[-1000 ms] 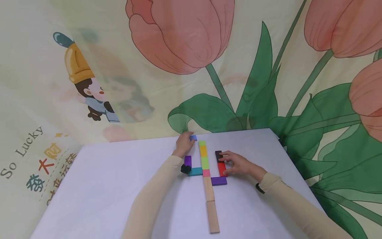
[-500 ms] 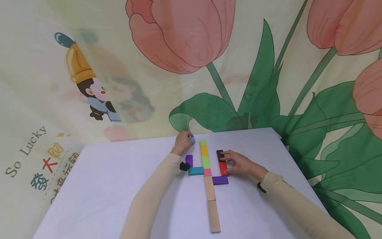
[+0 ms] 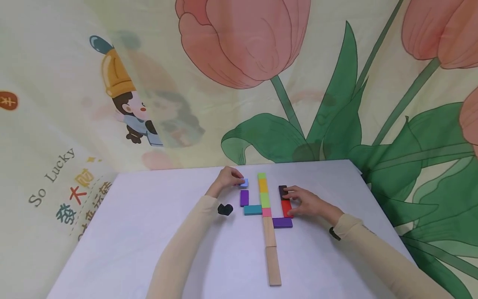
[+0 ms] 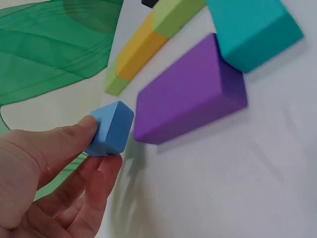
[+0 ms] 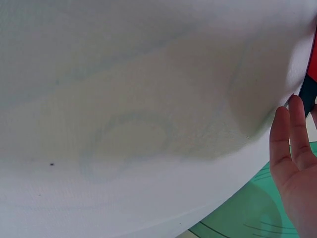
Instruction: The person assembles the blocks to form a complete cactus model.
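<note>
My left hand pinches a small blue block between thumb and fingers, just beyond the far end of a purple block. In the left wrist view, the blue block looks close to the purple one; contact is unclear. A teal block joins the purple block to a central column. On the column's right, my right hand rests by a black block and a red block, fingertips near or on them. Its visible fingers look fairly straight in the right wrist view.
The column has green and yellow blocks, a pink block and two plain wooden blocks. A dark purple block lies crosswise at its right. Behind the white table hangs a tulip-printed cloth.
My left hand has brought the blue block nearer and down toward the far end of the purple block. The right hand stays by the black and red blocks. The head view has shifted slightly.
</note>
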Demonstrator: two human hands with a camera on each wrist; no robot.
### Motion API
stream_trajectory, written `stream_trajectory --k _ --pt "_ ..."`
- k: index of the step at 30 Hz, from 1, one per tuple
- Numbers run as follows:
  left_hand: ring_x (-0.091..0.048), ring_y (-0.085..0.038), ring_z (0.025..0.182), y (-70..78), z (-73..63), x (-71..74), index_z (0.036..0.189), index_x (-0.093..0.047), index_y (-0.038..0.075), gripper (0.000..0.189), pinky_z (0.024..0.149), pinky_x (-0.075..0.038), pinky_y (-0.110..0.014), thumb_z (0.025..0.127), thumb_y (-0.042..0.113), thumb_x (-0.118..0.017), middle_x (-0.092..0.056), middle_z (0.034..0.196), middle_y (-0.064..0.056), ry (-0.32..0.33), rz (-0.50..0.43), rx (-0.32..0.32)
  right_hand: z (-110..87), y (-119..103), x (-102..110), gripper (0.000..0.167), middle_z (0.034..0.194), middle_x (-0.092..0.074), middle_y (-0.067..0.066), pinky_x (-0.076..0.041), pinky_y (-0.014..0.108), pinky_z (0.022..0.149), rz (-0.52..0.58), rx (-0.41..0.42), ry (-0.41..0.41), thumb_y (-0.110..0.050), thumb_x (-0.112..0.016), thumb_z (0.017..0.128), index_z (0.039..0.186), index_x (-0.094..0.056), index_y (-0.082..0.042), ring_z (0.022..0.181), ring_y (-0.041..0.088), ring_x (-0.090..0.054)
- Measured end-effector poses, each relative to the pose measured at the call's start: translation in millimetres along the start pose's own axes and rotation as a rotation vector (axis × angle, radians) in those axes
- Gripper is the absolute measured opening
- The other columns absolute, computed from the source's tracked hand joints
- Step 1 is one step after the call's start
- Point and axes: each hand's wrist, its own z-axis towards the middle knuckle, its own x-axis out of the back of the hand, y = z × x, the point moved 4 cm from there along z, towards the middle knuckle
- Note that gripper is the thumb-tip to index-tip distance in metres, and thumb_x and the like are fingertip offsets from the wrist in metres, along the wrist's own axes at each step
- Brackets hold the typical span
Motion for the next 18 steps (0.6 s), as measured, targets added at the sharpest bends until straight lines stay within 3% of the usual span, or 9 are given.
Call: stream_trajectory --k 6,18 --pt "-0.061 -0.008 0.058 -7.5 -2.0 -0.6 0.092 -0.075 -0.001 0.017 0.057 -0.048 -0.016 0.081 0.011 -0.077 -0.073 0.078 -0.011 -0.006 -0.020 0.002 1.3 2.2 0.8 0.056 0.149 -0.042 0.016 -0.042 0.056 0.107 -0.007 0.008 0.000 -0.023 -0.082 0.077 0.128 -0.064 -0.009 0.138 0.043 -0.036" --pt "-0.061 -0.008 0.066 -9.5 -7.5 -5.7 0.093 -0.075 0.000 0.016 0.064 -0.049 -0.017 0.082 0.012 -0.076 -0.073 0.085 -0.012 -0.011 -0.030 0.025 3.3 5.6 -2.5 0.057 0.150 -0.041 0.015 -0.040 0.057 0.108 0.009 -0.001 -0.003 -0.024 -0.081 0.078 0.129 -0.063 -0.011 0.139 0.042 -0.035"
